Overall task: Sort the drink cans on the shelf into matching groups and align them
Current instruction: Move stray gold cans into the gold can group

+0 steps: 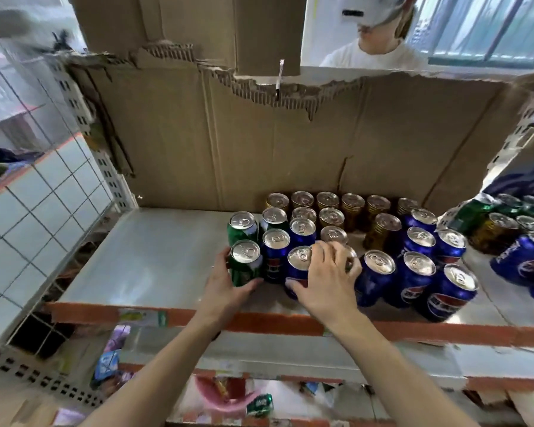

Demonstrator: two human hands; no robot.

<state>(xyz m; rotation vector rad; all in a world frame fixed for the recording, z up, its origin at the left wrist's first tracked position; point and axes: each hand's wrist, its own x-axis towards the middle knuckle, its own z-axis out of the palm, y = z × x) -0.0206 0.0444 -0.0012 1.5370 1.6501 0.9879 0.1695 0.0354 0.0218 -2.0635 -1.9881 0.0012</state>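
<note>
While hands (225, 288) (327, 278) grip cans (245, 252) (299, 257), cardboard wall (259, 134) behind

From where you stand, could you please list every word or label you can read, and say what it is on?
"PEPSI": front-right blue can, letters soft but legible.
Too blurred to read: green cans, gold cans, shelf-edge label.

Looks like a small shop. Metal shelf (154, 241) stocked with drink cans (379, 266), snack packets (105, 365) below, cardboard (259, 143) backing.
</note>
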